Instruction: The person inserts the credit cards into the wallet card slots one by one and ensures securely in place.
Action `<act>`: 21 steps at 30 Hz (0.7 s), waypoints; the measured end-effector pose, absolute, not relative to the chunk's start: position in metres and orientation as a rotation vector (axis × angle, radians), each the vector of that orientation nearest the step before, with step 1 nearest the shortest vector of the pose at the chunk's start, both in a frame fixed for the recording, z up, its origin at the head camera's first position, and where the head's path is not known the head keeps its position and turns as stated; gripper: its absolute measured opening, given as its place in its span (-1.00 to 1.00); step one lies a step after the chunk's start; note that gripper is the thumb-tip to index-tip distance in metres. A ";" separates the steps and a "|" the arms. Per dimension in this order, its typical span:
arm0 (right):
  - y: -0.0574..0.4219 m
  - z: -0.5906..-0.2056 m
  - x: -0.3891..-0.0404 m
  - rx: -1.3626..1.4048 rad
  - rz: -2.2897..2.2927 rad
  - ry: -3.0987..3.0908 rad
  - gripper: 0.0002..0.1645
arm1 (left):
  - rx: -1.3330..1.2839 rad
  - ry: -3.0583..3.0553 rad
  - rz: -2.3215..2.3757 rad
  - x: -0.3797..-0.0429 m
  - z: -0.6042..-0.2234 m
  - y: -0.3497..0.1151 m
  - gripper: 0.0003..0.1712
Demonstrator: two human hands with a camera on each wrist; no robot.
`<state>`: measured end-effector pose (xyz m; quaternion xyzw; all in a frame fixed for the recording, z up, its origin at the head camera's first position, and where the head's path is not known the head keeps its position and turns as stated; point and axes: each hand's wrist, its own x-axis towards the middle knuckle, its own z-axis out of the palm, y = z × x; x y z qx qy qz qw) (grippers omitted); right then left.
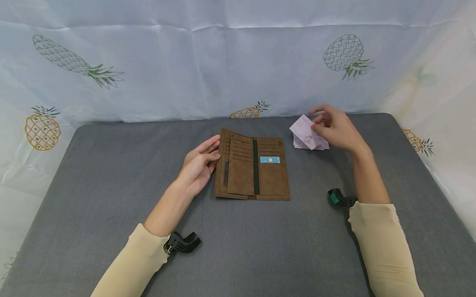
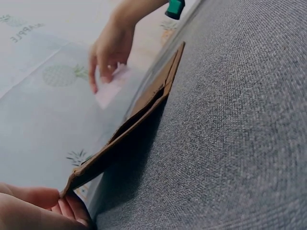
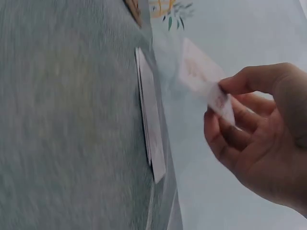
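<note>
A brown bifold wallet (image 1: 239,175) lies unfolded on the grey table, its card slots facing up and a blue card (image 1: 270,159) in a right-hand slot. My left hand (image 1: 197,169) pinches the wallet's left edge between thumb and fingers; in the left wrist view that side of the wallet (image 2: 96,165) is tilted up off the cloth. To the right of the wallet, my right hand (image 1: 336,128) pinches a pale pink printed paper slip (image 3: 199,67) by one end, held above the table. Beneath it lies a small stack of similar slips (image 3: 152,124).
The grey cloth-covered table (image 1: 244,257) stretches out around the wallet. Behind its far edge hangs a white curtain (image 1: 216,68) printed with pineapples. A black wrist-worn device (image 1: 184,242) sticks out at the left cuff, another (image 1: 341,199) at the right.
</note>
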<state>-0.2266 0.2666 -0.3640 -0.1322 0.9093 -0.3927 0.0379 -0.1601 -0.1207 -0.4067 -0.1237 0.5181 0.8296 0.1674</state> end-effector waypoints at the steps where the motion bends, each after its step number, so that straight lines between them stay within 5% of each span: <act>1: 0.263 -0.363 -0.226 -0.424 -1.240 2.781 -0.47 | -0.352 1.477 2.358 -0.160 -0.407 -0.121 -0.27; 21: 0.184 -0.368 -0.215 -0.397 -1.514 2.574 -0.50 | -0.344 1.452 2.332 -0.158 -0.404 -0.120 -0.24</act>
